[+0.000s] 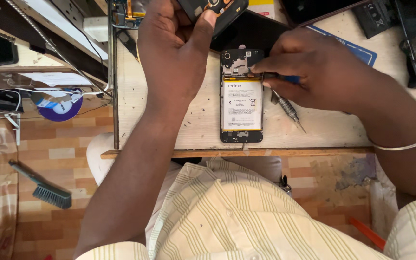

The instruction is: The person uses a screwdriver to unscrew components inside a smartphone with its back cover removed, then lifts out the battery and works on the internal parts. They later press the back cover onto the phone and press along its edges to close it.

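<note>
An opened phone lies on the wooden bench, back cover off, its white battery and black circuit area showing. My right hand rests at the phone's upper right edge, fingers pinched on a blue-handled tool whose tip touches the circuit area. A metal screwdriver lies on the bench just under that hand. My left hand is raised over the bench's far left, gripping a dark phone part with orange markings at the top of the view.
The bench's front wooden edge runs above my lap. A blue card and dark devices lie at the far right. A brush lies on the tiled floor, left, near a blue disc and cables.
</note>
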The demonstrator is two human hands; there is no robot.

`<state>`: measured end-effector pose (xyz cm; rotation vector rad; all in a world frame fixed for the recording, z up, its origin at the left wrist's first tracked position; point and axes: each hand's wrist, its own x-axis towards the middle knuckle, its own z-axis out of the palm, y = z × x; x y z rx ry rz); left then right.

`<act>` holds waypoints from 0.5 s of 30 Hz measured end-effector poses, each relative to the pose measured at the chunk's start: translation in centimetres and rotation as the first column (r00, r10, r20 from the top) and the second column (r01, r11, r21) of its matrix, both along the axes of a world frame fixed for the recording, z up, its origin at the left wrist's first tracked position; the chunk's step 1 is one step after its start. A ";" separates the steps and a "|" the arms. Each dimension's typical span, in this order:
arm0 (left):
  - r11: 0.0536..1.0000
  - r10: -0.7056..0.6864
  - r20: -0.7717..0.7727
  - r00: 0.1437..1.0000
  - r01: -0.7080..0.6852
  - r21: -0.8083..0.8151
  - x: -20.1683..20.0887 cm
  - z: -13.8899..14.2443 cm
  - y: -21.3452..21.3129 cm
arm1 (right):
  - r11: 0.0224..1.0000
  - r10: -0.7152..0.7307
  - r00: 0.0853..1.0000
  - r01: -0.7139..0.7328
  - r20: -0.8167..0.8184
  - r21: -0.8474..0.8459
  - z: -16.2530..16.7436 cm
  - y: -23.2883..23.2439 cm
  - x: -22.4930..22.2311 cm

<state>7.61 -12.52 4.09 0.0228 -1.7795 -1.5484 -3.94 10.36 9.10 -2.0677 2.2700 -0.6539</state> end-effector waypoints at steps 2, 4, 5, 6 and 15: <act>1.000 0.011 0.005 1.000 -0.011 -0.010 0.0 0.1 0.1 | 1.000 0.001 1.000 -0.001 0.014 0.006 -0.2 -0.2 0.0; 0.999 0.028 0.022 0.999 -0.028 -0.015 0.0 0.1 0.1 | 1.000 -0.007 0.999 0.006 0.040 0.024 -0.3 -0.5 0.1; 1.000 0.026 0.021 0.999 -0.026 -0.014 0.0 0.1 0.1 | 1.000 0.003 1.000 -0.004 0.020 0.017 -0.3 -0.5 0.1; 1.000 0.026 0.020 0.999 -0.025 -0.012 0.1 0.2 0.1 | 1.000 0.014 1.000 -0.014 0.000 0.011 -0.3 -0.5 0.1; 0.997 0.062 0.050 0.997 -0.060 -0.042 0.2 0.4 0.2 | 0.997 0.017 0.998 -0.012 -0.066 0.074 0.8 0.5 -0.6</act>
